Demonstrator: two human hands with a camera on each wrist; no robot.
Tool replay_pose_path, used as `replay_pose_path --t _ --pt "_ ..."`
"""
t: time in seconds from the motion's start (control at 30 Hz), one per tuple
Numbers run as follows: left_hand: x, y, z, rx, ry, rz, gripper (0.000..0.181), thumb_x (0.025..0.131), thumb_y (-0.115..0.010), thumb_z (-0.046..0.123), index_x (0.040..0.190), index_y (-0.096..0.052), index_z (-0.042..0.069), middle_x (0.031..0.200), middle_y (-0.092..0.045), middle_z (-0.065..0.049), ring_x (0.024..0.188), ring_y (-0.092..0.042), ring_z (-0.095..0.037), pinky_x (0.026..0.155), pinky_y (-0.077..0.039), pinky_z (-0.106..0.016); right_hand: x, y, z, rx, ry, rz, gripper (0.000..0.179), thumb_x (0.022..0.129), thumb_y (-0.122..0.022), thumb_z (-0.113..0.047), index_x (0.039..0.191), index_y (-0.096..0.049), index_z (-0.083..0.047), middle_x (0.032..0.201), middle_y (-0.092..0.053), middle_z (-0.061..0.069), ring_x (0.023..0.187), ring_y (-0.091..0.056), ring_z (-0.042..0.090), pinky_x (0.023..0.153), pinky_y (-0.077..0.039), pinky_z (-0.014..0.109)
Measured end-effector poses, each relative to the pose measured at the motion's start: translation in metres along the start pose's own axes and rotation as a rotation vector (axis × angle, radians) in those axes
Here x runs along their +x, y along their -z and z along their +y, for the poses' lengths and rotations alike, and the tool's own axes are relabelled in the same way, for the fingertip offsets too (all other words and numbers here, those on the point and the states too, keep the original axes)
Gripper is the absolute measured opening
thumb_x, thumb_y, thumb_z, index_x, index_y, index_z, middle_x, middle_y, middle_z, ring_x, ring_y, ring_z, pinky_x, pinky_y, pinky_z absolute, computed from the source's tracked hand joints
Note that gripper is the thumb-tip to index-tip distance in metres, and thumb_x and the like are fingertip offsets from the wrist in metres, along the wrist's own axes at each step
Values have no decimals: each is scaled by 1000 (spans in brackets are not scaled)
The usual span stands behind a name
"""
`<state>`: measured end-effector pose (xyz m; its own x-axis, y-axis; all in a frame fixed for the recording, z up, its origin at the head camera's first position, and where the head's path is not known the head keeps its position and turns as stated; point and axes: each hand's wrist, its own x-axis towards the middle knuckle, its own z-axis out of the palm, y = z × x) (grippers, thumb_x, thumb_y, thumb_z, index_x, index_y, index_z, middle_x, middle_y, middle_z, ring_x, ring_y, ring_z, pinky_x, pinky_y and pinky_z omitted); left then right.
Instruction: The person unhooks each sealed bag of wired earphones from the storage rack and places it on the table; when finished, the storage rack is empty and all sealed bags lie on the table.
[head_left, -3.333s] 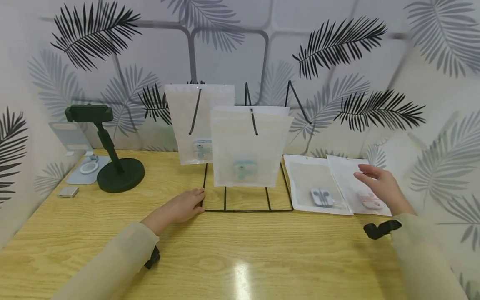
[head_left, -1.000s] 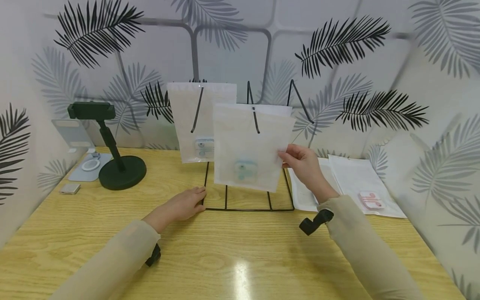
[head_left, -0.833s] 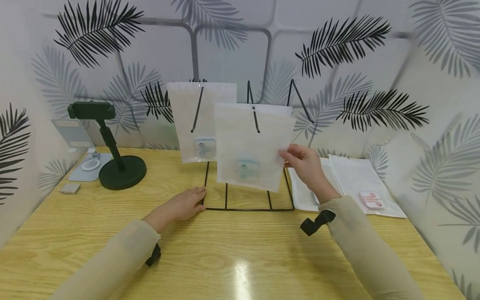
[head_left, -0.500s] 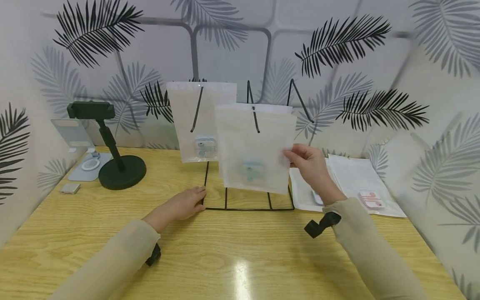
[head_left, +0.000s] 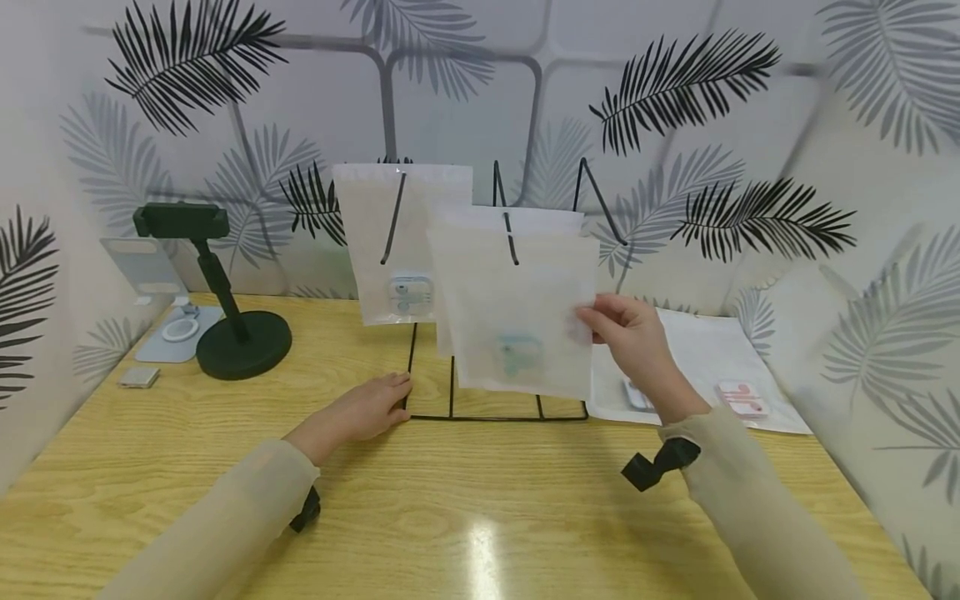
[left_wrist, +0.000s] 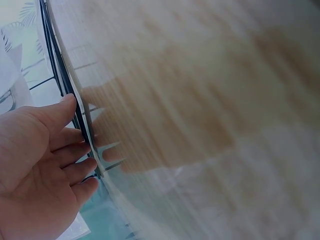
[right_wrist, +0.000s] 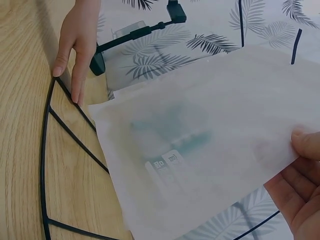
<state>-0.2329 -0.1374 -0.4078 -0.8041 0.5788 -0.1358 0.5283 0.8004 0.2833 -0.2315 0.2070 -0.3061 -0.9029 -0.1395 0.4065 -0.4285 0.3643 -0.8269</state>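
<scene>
My right hand [head_left: 630, 337] pinches the right edge of a white translucent bag [head_left: 540, 292], thumb on its near face. A teal earphone case [head_left: 519, 357] shows faintly through it. The bag overlaps another white bag behind it, whose left edge peeks out; the dark hook [head_left: 513, 247] shows at their top. My left hand [head_left: 367, 408] rests at the front left corner of the black wire rack [head_left: 495, 418], fingers on the wire. On the rack's left hook, a further white bag [head_left: 382, 242] hangs with a pale blue earphone case [head_left: 410, 295] inside.
A flat white bag [head_left: 705, 350] with a pink earphone case [head_left: 742, 398] lies right of the rack, beside another flat bag partly behind my right hand. A dark green phone stand [head_left: 243, 346], a grey folding stand [head_left: 161, 300] and a small silver block [head_left: 138, 377] stand left.
My right hand has come left from over the flat bags and taken the front hanging bag's edge. It has since drawn that bag rightward and nearer. The left hand stays put.
</scene>
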Motion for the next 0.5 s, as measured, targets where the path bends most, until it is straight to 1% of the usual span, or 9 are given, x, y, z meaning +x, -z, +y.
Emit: replay_pose_path --t 0.1,0.23,0.5 --pt "-1 0 0 -3 6 -3 53 96 -51 20 137 -34 -10 142 -30 -26 130 -27 -40 106 -25 -48 -3 1 -1 -10 -4 4 21 90 -62 -12 97 -67 8 75 -66 -1 66 -59 9 64 -54 22" --pt "-1 1 0 -4 16 -8 53 96 -51 20 137 -34 -10 142 -30 -25 130 -26 -39 106 -24 -48 -7 2 -3 -8 -9 -5 22 90 -62 -12 97 -66 8 74 -66 -3 66 -60 10 64 -55 24" --pt "-1 2 1 3 5 -3 53 96 -52 20 136 -36 -10 142 -30 -26 130 -27 -40 106 -25 -48 -17 5 -10 -11 -25 -21 21 90 -62 -15 92 -66 6 73 -63 1 67 -58 13 64 -55 25"
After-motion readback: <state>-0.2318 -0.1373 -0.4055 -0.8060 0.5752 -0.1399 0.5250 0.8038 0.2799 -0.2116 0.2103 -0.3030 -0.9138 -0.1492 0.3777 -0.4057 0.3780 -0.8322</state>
